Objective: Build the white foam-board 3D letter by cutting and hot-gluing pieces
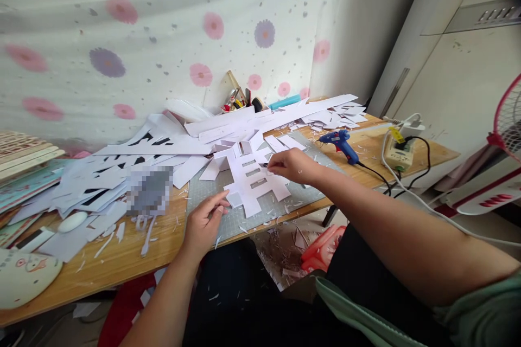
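Note:
A white cut-out sheet (241,173) with several rectangular openings lies on the grey cutting mat (199,195). My left hand (207,219) is at the sheet's lower left edge, its fingers apart and holding nothing. Over the right side of the sheet, my right hand (293,166) has its fingers pinched together beside the openings; whatever is between them is too small to make out. Folded white pieces (223,157) stand at the sheet's upper left. Two small white strips (291,142) rest on the mat behind my right hand.
A blue glue gun (342,143) and a power strip (399,152) with cables lie to the right. White offcuts (109,179) pile up on the left and along the back. Books (32,184) and a rounded pale object (28,276) occupy the far left. A red bag (323,249) is below the table.

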Motion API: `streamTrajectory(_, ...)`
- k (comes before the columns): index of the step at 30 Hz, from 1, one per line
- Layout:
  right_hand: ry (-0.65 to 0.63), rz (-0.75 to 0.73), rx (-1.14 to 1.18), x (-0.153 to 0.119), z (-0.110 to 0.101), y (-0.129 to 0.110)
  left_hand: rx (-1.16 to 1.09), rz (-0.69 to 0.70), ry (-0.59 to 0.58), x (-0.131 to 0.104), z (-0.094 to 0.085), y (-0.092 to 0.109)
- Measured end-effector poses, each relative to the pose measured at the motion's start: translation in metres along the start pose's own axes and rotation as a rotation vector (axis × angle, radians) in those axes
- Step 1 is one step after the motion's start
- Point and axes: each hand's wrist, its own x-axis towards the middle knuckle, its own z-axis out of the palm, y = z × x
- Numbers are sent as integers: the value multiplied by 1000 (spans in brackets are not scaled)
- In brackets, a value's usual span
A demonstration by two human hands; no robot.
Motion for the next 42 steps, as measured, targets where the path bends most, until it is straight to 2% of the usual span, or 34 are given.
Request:
streamTrajectory(7,-94,-88,-95,-12,10,-10,20,70,-14,-1,1,-2)
streamTrajectory(10,-19,-42,-101,-12,-2,-1,23,67,-11,0,2,-1)
streamTrajectory(14,140,149,13,-10,-18,15,18,64,-6,1,4,1)
streamTrajectory(20,105,114,-77,-5,-20,15,26,72,-2,1,5,0)
streamTrajectory(25,142,174,-103,2,-40,33,36,115,10,4,-2,6)
streamTrajectory(28,88,215,-147,1,-55,50,76,129,11,12,-13,10)
streamTrajectory(32,-119,211,-192,-8,-62,66,91,46,64,34,-28,9)
streamTrajectory(34,-218,206,-213,-15,-63,74,120,70,74,52,-33,7)
streamTrajectory(37,-266,227,-246,-25,-64,86,84,59,-51,87,-35,5)
streamTrajectory(40,-257,259,-261,-35,-61,97,19,111,-287,120,-29,3)
streamTrajectory(42,-273,261,-239,-41,-57,101,8,139,-416,133,-22,1)
